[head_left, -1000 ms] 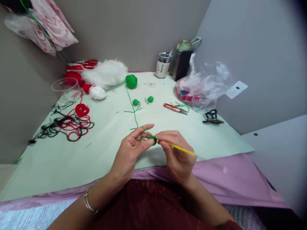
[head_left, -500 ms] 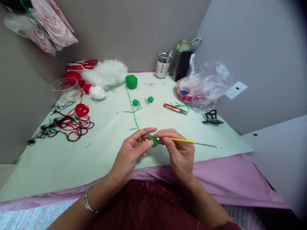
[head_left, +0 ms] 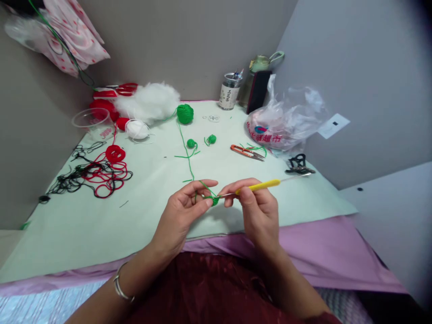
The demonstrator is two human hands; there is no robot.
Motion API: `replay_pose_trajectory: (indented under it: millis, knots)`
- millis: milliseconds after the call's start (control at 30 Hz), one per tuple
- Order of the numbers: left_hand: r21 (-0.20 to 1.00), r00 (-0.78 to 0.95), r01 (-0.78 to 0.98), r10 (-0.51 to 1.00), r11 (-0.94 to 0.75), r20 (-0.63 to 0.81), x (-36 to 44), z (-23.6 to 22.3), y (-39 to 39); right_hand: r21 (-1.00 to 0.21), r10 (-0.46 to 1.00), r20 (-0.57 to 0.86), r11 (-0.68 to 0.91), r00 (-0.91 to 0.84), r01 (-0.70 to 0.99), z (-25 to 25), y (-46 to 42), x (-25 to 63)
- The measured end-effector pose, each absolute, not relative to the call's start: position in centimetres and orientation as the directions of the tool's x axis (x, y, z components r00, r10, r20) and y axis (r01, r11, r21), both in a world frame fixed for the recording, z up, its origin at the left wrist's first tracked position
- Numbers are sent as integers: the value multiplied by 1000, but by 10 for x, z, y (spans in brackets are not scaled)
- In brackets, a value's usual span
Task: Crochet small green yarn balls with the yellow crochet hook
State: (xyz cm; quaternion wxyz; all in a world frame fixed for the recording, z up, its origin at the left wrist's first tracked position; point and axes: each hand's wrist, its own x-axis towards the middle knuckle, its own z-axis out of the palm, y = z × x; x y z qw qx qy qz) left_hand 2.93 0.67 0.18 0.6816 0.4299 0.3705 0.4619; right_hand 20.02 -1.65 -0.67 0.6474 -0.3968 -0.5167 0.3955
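My left hand [head_left: 182,211] pinches a small green crochet piece [head_left: 215,201] between thumb and fingers, and green yarn [head_left: 191,167] runs over its raised index finger. In my right hand [head_left: 258,207] is a crochet hook with a yellow handle [head_left: 263,185]. The hook's thin metal tip meets the green piece at its upper edge, where the yarn comes in. That strand leads back to a green yarn ball [head_left: 185,114] at the rear of the table. Two little green crocheted balls [head_left: 191,143] with loose tails lie beyond my hands. Much of the held piece is hidden by my fingers.
Orange thread snips [head_left: 247,152] lie right of centre, near a plastic bag [head_left: 280,121] and a black claw clip [head_left: 299,164]. Tangled black and red yarn [head_left: 97,173] spreads at left. White stuffing [head_left: 151,102], a clear cup [head_left: 92,120] and a pen jar [head_left: 230,92] stand behind.
My right hand has shifted slightly right, away from my left, and the hook has tilted so its far end points higher. More of its metal tip shows beside the green piece.
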Motion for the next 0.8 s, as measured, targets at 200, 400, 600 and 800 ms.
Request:
replay_pose_trajectory:
  millis: [200, 400, 600, 800]
  knots:
    - [991, 170, -136, 985, 10, 13, 31, 1, 4, -773, 791, 608, 570, 67, 276, -8, -23, 198]
    - [985, 72, -168, 995, -49, 62, 37, 6, -1, -371, 544, 830, 704, -123, 606, -17, -24, 194]
    - [757, 379, -477, 881, 448, -283, 32, 12, 10, -575, 623, 780, 673, 63, 466, -18, -23, 194]
    - [811, 344, -469, 918, 351, -198, 33, 11, 10, -853, 831, 507, 522, 227, -8, -8, -15, 190]
